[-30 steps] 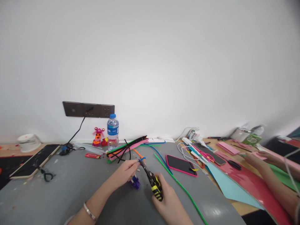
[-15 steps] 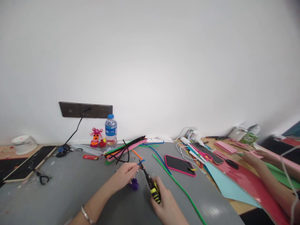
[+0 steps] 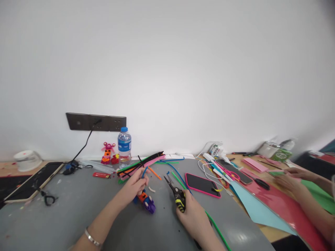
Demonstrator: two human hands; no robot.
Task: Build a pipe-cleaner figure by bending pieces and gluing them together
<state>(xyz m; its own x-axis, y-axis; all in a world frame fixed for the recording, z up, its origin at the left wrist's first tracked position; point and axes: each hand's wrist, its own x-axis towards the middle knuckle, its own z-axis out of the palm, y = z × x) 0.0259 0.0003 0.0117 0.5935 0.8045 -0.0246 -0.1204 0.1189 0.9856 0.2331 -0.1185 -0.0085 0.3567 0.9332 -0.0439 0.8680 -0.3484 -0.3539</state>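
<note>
My left hand (image 3: pixel 136 184) pinches a short blue pipe cleaner (image 3: pixel 144 171), which sticks up from the fingertips. Just below those fingers a small orange and purple pipe-cleaner figure (image 3: pixel 148 202) lies on the grey table (image 3: pixel 110 216); its upper part is partly behind the hand. My right hand (image 3: pixel 192 212) is wrapped round black scissors with yellow-striped handles (image 3: pixel 178 198), their blades spread apart and pointing away from me. A tiny blue snippet (image 3: pixel 168 173) lies near the blade tips. Between the hands is a small white curved piece (image 3: pixel 151 189).
A bundle of pipe cleaners (image 3: pixel 136 167) lies beside a water bottle (image 3: pixel 124 148) and a pink figure (image 3: pixel 107 153). A long green pipe cleaner (image 3: pixel 218 230) and a pink-cased phone (image 3: pixel 202 185) lie to the right. Another person's hands (image 3: pixel 290 179) handle green paper at far right.
My hands have moved apart: the left slightly left and up with the blue pipe cleaner, the right to the right with the scissors, whose blades have opened. The figure shows more.
</note>
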